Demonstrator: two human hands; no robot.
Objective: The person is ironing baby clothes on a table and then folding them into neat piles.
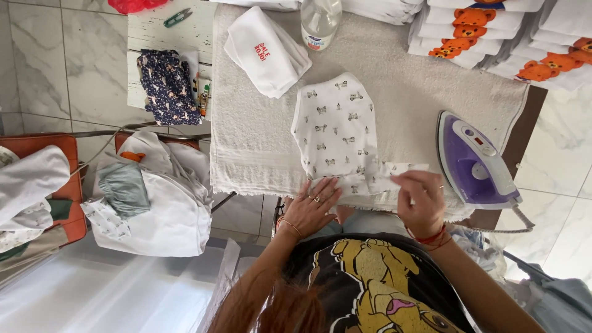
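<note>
The printed garment (336, 132), white with small dark motifs, lies flat on the towel (253, 135) covering the board, its near edge at the board's front. The left hand (311, 209) rests palm down on that near edge, fingers spread and released, pinning the cloth. The right hand (420, 200) is pinched on a narrow strip of the same garment at its right corner, drawing it sideways; the grasp is light, between thumb and fingertips. The iron (475, 163), purple and white, lies on the towel just right of the garment, near the right hand but apart from it. A folded white piece (268, 52) and a clear bottle (320, 21) sit at the far side; stacks of bear-print cloths (468, 31) stand at the far right. A heap of white clothes (154, 197) lies on a chair to the left. Judgement: the step is smoothing and squaring the hem. It would be done well by keeping the left palm flat as an anchor, pulling the strip level with the edge and not upward, and keeping the right wrist clear of the iron's plate, whose heat cannot be told.
</note>
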